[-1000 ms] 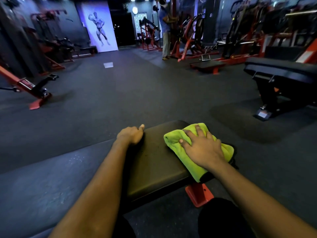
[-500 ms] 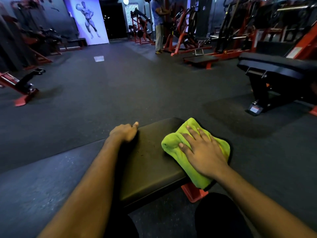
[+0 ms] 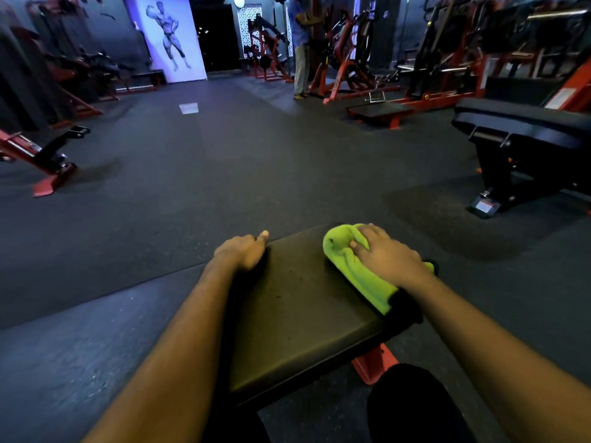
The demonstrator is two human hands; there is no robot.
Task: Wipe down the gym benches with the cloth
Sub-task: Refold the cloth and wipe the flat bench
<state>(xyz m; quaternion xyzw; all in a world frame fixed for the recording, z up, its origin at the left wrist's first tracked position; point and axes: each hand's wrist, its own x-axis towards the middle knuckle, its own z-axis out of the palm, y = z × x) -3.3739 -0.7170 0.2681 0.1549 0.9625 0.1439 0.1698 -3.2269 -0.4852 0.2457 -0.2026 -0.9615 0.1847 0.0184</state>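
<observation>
Green cloth [image 3: 361, 279] lies bunched at the far right corner of the counter [image 3: 303, 314], under your right hand [image 3: 388, 259], whose grip is curled into the fabric. Your left hand [image 3: 241, 251] grips the far left edge, thumb on top.

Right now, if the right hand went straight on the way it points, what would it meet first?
The right hand meets only the bunched cloth it holds, then the bench end; beyond that, probably just open floor.
</observation>
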